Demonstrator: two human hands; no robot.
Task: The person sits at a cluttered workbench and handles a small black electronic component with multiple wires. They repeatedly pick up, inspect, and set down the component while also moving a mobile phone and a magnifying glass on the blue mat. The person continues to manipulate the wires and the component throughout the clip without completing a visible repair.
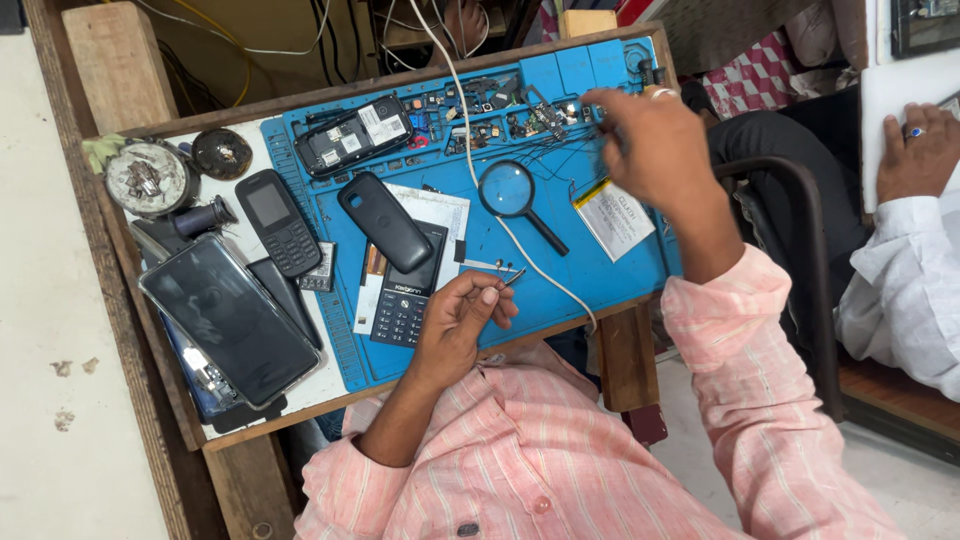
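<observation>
Left hand (455,320) pinching metal tweezers (495,268) ready over the blue repair mat (560,280), right hand (655,150) fingers closed among small phone parts (500,115) beyond the magnifying glass (510,192), apparently picking.

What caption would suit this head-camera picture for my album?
At a blue repair mat strewn with phones, the left hand holds tweezers while the right hand reaches among small parts.

The left hand (462,318) pinches metal tweezers (498,268) over the blue mat (560,270) near the worktop's front edge. The right hand (652,150) reaches to small parts (540,118) by the mat's back edge; a magnifying glass (510,192) lies between them.
</observation>
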